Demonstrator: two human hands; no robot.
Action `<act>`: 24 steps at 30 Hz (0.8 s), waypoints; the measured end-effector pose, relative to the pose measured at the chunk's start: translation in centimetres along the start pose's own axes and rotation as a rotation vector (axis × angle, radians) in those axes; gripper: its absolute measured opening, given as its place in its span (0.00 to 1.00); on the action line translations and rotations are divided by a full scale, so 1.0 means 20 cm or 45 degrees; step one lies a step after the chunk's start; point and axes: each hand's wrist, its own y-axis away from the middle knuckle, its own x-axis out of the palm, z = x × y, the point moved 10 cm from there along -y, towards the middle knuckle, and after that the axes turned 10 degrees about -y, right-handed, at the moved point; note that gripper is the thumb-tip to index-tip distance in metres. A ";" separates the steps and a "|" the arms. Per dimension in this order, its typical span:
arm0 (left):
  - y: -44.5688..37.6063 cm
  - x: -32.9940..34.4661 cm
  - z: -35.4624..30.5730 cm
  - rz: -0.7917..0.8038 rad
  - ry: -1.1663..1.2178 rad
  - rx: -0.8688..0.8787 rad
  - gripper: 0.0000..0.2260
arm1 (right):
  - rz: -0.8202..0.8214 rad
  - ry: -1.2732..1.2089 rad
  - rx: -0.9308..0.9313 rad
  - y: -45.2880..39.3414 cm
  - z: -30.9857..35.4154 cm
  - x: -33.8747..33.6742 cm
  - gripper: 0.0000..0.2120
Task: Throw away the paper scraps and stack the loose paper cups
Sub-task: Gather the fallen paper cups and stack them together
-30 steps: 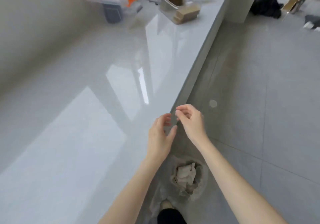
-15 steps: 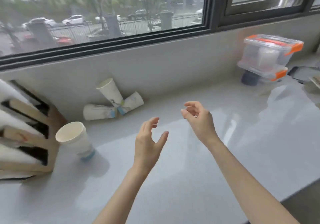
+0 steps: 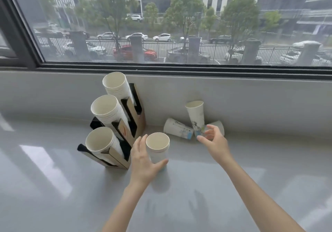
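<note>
The table (image 3: 233, 186) is smooth, glossy pale grey and mirrors the window light. The cups (image 3: 158, 151) are matt white paper, some with faint print and blue bases. The holder (image 3: 125, 142) looks like brown card with matt black inner faces. The window frame (image 3: 179, 70) is dark and matt.

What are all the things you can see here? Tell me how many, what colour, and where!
upright cup: 1, white, counter middle, beside the holder
loose cups: 3, white with blue bases, against the wall; two lying, one leaning
cup stacks: 3, white, slanted in the holder
holder: 1, brown and black, left
counter: 1, grey
window: 1, dark frame, behind
left hand: around the upright cup
right hand: open, at the loose cups
</note>
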 end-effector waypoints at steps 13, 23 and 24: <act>-0.23 0.41 0.34 0.096 0.310 -0.297 0.52 | 0.009 0.150 0.131 -0.49 -0.31 0.14 0.34; -0.40 0.62 0.30 0.090 0.478 -0.318 0.43 | -0.141 0.146 0.119 -0.92 -0.40 0.13 0.48; -0.41 0.63 0.29 0.089 0.472 -0.307 0.42 | -0.151 0.130 0.116 -0.95 -0.41 0.14 0.48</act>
